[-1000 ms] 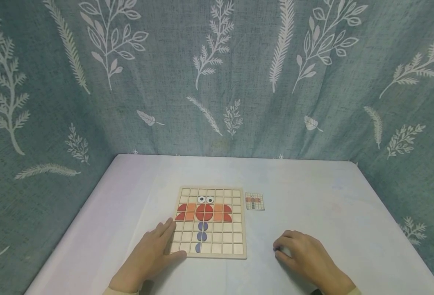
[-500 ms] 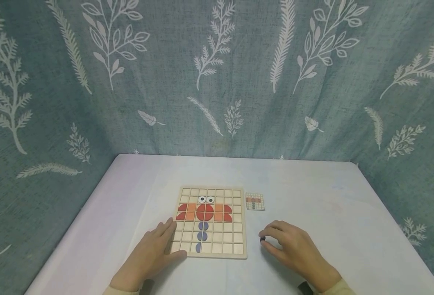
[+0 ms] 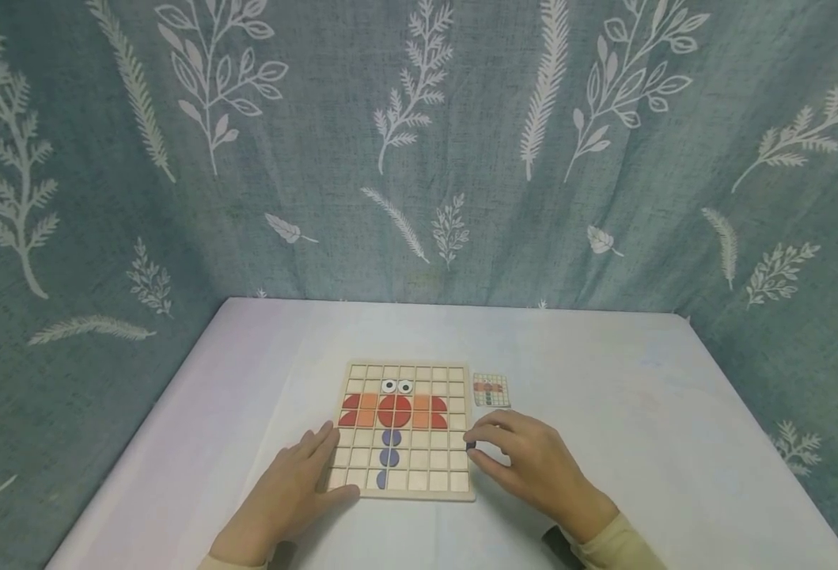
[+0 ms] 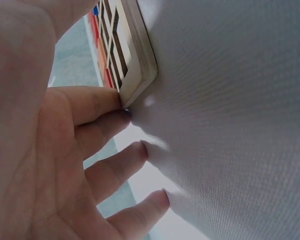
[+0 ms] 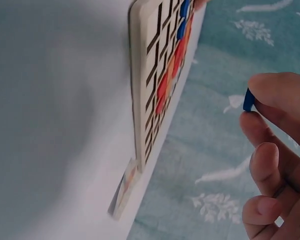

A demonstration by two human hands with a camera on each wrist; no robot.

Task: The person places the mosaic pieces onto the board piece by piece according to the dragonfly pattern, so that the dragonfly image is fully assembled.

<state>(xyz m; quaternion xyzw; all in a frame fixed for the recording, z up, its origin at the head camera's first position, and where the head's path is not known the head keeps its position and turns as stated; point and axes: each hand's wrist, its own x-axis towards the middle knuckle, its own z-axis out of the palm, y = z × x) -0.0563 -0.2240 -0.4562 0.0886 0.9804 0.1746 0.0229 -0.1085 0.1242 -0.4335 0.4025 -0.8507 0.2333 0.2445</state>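
A wooden grid board [image 3: 438, 459] lies on the table, with red, orange and blue pieces and two eye pieces set in its squares. Blue pieces run down its middle column; the lowest, a half-round blue piece [image 3: 381, 480], has a bare square to its right. My left hand [image 3: 283, 495] rests at the board's left edge and near corner, fingers extended and touching the frame. Between thumb and index finger, my right hand [image 3: 532, 463] pinches a small blue tile [image 5: 248, 100] above the board's right edge. The fingers partly cover the tile's outline.
Just right of the board lies a small pattern card [image 3: 491, 390] printed with a similar coloured figure on a grid. Behind and at both sides of the white table [image 3: 604, 364] hangs a green leaf-patterned cloth [image 3: 333, 158].
My right hand has moved left and slightly away from me, carrying the blue tile from the table's right side to the board's right edge. The left hand has stayed put.
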